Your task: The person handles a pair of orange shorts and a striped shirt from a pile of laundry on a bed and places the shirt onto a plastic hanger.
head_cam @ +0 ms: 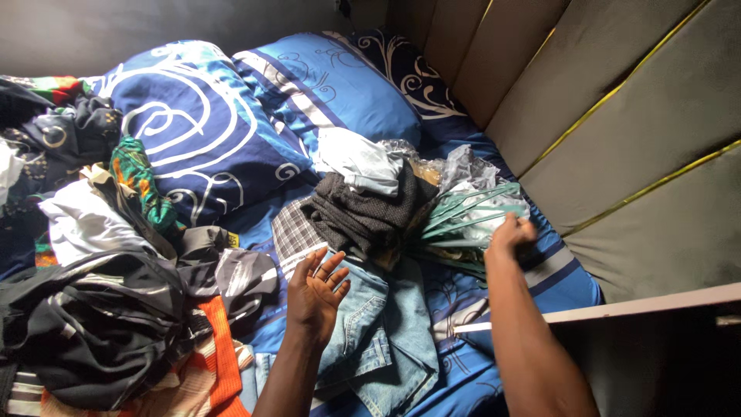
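While the bed with the blue swirl-patterned sheet (463, 371) lies buried in laundry, the person leans in over it. Biggest of all is the dark heap of black, white and orange striped clothes (116, 324) on the left, well apart from both hands. Next comes the pale blue pair of denim jeans (386, 324), spread flat just beside the left hand (315, 289), and above them the folded stack of dark grey knit garments (370, 212) with a white cloth on top.

Now the action: the right hand (511, 234) is out over the bundle of thin green plastic hangers (463, 220), which sits between the folded stack and the padded grey headboard (617, 139). Its fingers curl down onto the hangers; whether they are actually closed around one cannot be told. The left hand hovers palm up, fingers spread and empty.

The hangers look tangled, so a clean job probably means gripping a single hook and drawing it out slowly, the free hand steadying the bundle.
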